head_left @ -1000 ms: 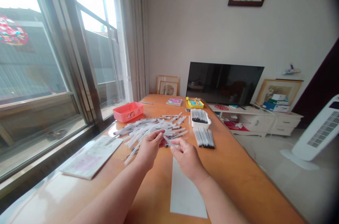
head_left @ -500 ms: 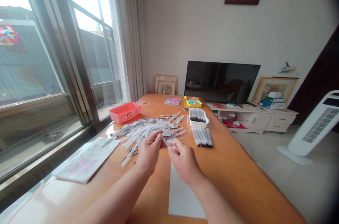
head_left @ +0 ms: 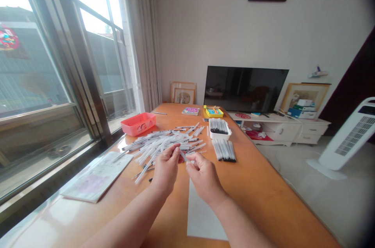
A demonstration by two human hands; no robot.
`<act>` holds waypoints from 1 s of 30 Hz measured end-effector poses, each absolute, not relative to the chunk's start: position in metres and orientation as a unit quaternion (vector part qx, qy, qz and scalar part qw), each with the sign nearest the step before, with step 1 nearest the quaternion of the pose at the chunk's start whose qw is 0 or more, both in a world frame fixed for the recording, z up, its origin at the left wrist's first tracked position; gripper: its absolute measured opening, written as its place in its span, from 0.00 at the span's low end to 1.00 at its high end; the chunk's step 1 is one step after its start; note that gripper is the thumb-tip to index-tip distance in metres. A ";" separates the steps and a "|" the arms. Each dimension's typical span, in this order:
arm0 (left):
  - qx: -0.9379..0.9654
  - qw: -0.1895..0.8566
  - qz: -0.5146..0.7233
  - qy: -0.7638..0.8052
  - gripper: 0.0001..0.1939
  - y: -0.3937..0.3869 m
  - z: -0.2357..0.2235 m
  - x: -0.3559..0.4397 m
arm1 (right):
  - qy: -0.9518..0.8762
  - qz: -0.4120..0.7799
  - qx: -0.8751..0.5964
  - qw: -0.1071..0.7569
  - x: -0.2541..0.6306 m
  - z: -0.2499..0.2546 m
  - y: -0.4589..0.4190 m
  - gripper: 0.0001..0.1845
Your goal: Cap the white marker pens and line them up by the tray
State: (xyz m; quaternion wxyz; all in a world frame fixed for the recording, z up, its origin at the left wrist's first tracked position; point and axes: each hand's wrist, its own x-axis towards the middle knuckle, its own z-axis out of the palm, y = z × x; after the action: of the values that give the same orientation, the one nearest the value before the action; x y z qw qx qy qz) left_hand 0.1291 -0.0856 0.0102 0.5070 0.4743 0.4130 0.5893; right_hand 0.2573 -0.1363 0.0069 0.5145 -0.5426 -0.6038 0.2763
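Between my two hands is a whitish translucent pen barrel [head_left: 184,156], held at a slant above the table. My left hand [head_left: 166,166] pinches its far end, and the fingers of my right hand [head_left: 202,172] close on the near end. What sits inside the fingertips is hidden. Just beyond my left hand spreads a loose heap of pen parts [head_left: 158,142], clear tubes mixed with dark thin pieces. To the right of my hands lies a row of pens [head_left: 224,150] with black ends. Behind that row, a white tray [head_left: 220,136] holds more of them.
A pink plastic basket [head_left: 137,125] stands at the left behind the heap. A booklet [head_left: 96,177] lies at the left edge, and a white paper sheet [head_left: 202,216] is under my right forearm. Farther back are a yellow box [head_left: 213,113] and a small colourful book [head_left: 190,111].
The view has shifted slightly. Both hands stay together on the pen barrel, with only a small change in its angle and in the fingers. The things on the table have not moved.
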 end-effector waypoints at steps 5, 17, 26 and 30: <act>0.458 0.543 0.575 0.406 0.29 -0.081 0.007 0.130 | -0.605 0.278 -0.547 0.507 0.260 0.003 -0.133 0.11; 0.406 0.555 0.603 0.405 0.35 -0.060 0.004 0.115 | -0.567 0.354 -0.562 0.486 0.271 0.016 -0.134 0.12; 0.406 0.564 0.602 0.395 0.39 -0.055 0.001 0.113 | -0.550 0.397 -0.559 0.477 0.291 0.012 -0.126 0.09; 0.419 0.537 0.600 0.420 0.35 -0.052 0.000 0.110 | -0.502 0.303 -0.591 0.554 0.321 0.009 -0.118 0.13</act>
State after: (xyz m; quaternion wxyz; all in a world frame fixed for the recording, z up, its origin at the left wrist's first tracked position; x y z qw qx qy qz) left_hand 0.1099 -0.0522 -0.0005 0.5365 0.4188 0.4197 0.6005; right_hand 0.3208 -0.1177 0.0094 0.5538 -0.5911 -0.5021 0.3029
